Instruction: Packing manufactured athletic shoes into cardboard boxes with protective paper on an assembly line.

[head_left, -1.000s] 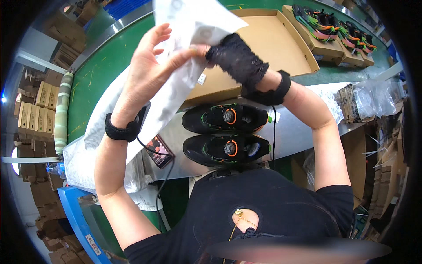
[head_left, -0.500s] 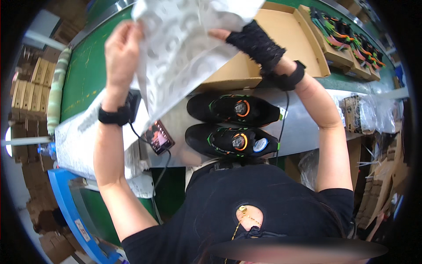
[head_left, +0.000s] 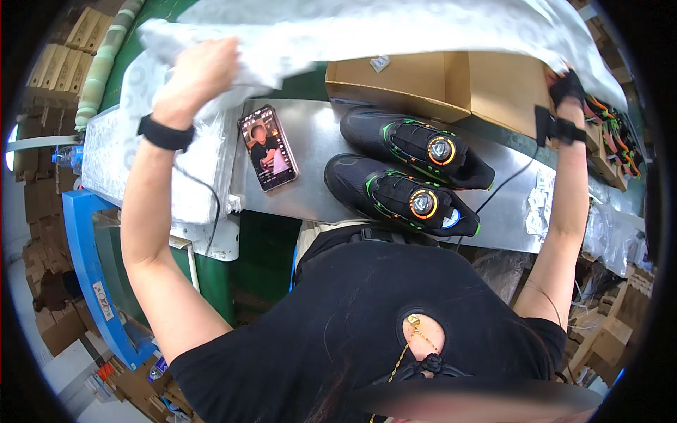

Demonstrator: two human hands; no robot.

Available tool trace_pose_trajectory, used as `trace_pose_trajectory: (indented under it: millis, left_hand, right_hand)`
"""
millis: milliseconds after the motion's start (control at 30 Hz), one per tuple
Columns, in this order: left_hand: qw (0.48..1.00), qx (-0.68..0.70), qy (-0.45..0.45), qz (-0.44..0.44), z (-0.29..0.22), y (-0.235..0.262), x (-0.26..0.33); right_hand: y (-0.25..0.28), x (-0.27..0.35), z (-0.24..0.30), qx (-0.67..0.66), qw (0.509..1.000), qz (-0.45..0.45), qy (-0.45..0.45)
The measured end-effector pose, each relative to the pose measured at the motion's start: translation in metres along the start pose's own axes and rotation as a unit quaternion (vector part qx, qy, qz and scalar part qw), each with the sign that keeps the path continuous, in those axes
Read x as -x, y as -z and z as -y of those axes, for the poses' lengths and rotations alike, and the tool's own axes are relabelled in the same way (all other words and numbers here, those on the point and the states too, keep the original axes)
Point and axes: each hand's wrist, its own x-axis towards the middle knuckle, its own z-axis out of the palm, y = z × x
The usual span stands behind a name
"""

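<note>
A wide sheet of pale patterned tissue paper point(head_left: 395, 32) is stretched between my raised hands, above the bench. My left hand point(head_left: 204, 77) grips its left part with the fingers closed. At the far right my right hand point(head_left: 566, 88), in a black fingerless glove, pinches the other end; its fingertips are partly hidden by the paper. Under the sheet stands an open brown cardboard shoebox point(head_left: 398, 88), partly covered by it. Nearer to me, two black shoes lie side by side, toes to the left: the far shoe point(head_left: 409, 144) and the near shoe point(head_left: 398, 194), both with orange-ringed dials.
A phone point(head_left: 269, 149) with a lit screen lies on the metal bench top point(head_left: 303, 127). White paper sheets point(head_left: 106, 155) are stacked at left. Small white packets point(head_left: 539, 208) lie at right, beside trays of colourful shoes point(head_left: 613, 141). Wristband cords trail from both arms.
My hands have moved apart, the right one far to the right, spreading the tissue paper wide across the box. My view has shifted, and the shoes now appear angled.
</note>
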Motion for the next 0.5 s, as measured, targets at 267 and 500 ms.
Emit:
trace_pose_trajectory:
  millis: [267, 500]
  left_hand:
    - [0.949, -0.086, 0.290, 0.092, 0.120, -0.081, 0.084]
    - [0.961, -0.096, 0.189, 0.178, 0.069, -0.058, 0.068]
  right_hand:
    - [0.140, 0.079, 0.030, -0.002, 0.994, -0.107, 0.036]
    - [0.180, 0.092, 0.025, -0.013, 0.967, -0.248, 0.048]
